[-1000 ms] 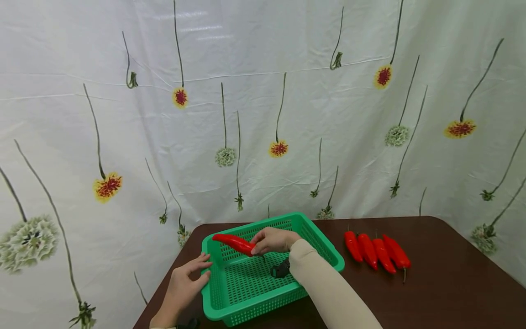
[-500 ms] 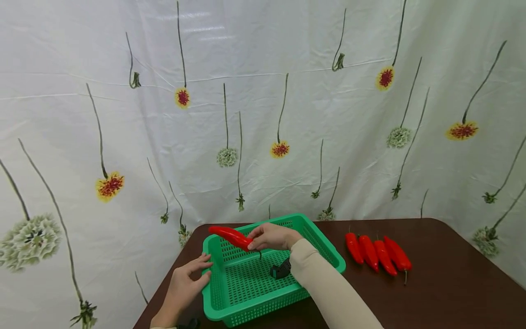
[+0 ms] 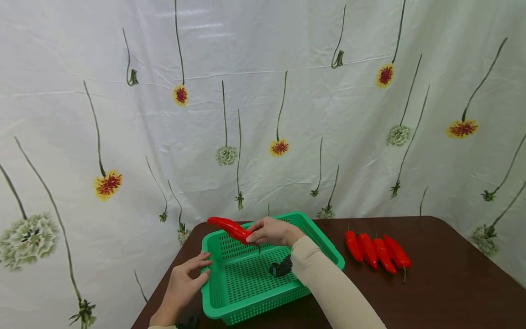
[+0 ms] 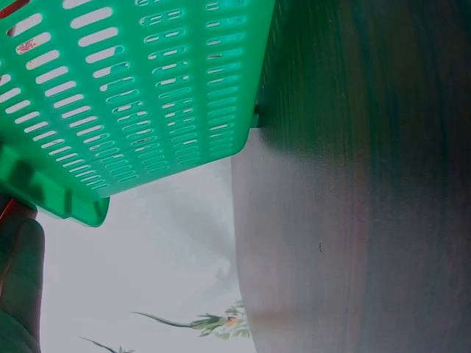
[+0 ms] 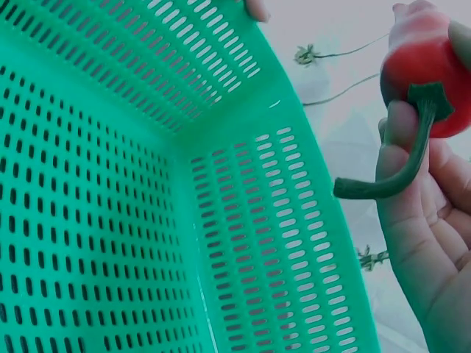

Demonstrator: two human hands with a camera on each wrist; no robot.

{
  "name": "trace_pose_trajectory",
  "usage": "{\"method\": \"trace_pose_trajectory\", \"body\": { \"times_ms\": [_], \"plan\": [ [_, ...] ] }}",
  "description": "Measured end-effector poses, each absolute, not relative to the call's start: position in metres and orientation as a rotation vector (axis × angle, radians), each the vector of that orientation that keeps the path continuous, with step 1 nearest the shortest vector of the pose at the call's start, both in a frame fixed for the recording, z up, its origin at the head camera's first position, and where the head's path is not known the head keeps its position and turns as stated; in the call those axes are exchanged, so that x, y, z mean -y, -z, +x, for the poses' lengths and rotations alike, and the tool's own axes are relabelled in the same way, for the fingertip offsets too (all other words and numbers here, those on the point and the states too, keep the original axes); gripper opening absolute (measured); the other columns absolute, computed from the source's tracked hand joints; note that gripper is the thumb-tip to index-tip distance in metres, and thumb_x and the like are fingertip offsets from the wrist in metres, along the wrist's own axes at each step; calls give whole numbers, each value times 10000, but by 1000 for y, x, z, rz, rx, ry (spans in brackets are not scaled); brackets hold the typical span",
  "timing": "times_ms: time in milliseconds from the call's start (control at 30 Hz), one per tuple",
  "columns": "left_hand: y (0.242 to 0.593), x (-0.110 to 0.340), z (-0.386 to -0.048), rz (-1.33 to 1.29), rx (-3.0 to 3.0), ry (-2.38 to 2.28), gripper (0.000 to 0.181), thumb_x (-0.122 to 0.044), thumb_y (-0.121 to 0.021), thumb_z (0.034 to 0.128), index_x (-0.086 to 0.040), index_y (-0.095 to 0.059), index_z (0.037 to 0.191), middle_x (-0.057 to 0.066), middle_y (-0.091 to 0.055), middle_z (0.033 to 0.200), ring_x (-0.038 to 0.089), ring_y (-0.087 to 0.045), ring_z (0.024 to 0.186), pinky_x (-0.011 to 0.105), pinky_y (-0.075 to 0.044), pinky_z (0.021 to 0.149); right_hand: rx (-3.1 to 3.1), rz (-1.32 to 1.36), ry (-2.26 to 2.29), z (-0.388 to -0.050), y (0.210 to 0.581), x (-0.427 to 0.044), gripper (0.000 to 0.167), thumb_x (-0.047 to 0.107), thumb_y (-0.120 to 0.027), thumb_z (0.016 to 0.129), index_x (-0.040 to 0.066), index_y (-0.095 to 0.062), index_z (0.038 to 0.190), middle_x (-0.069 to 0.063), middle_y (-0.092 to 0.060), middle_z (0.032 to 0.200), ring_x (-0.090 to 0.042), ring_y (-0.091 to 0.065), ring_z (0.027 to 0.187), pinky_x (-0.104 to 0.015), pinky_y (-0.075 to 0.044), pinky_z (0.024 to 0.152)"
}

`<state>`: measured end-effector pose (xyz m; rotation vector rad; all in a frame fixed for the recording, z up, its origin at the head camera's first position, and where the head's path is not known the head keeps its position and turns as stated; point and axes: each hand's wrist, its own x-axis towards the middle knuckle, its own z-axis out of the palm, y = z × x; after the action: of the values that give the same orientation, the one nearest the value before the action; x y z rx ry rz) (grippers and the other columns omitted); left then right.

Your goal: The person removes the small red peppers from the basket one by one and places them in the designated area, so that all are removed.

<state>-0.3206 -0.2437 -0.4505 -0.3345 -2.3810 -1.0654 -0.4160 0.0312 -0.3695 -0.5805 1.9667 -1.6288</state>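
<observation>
My right hand (image 3: 274, 230) pinches a red chili pepper (image 3: 228, 227) near its stem end, above the far left part of a green plastic basket (image 3: 246, 315). The pepper slants, with its tip up to the left; its green curved stem (image 5: 401, 180) hangs below the fingers in the right wrist view. At the basket's left side my left hand (image 3: 185, 283) rests with loosely bent fingers at the rim. In the right wrist view one of its fingertips (image 5: 257, 9) shows on the rim. The left wrist view shows the basket's slotted outer wall (image 4: 140, 95).
Several red chili peppers (image 3: 382, 256) lie side by side on the dark brown table (image 3: 448, 292), right of the basket. A black wrist camera (image 3: 281, 267) sits under my right wrist. Behind the table hangs a white curtain (image 3: 255, 59) with printed flowers.
My right hand has risen slightly with the chili pepper, whose tip has shifted up and a little left. My left hand stays at the basket's rim.
</observation>
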Motion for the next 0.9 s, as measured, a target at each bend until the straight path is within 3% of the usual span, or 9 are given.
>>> {"method": "trace_pose_trajectory", "body": {
  "times_ms": [233, 567, 900],
  "plan": [
    [449, 244, -321, -342, 2382, 1066, 234, -8, -735, 851, -82, -789, 1067, 58, -717, 1255, 284, -608, 1260, 544, -532, 982, -1958, -587, 1686, -408, 361, -33, 287, 22, -673, 929, -80, -652, 1197, -149, -662, 1202, -180, -670, 965, -337, -573, 934],
    [451, 243, -321, -335, 2381, 1066, 227, -8, -740, 849, -92, -794, 1053, 46, -723, 1244, 250, -620, 1247, 543, -533, 979, -1912, -631, 1766, -391, 350, -39, 319, 2, -649, 942, -98, -617, 1243, -181, -600, 1324, -202, -624, 1041, -265, -557, 839],
    [449, 243, -320, -322, 2381, 1093, 230, -9, -740, 851, -108, -795, 1052, 51, -719, 1251, 281, -612, 1257, 527, -529, 994, -1880, -694, 1838, -376, 339, -50, 303, 16, -621, 967, -93, -592, 1248, -157, -628, 1238, -230, -617, 1051, -264, -542, 864]
  ]
}}
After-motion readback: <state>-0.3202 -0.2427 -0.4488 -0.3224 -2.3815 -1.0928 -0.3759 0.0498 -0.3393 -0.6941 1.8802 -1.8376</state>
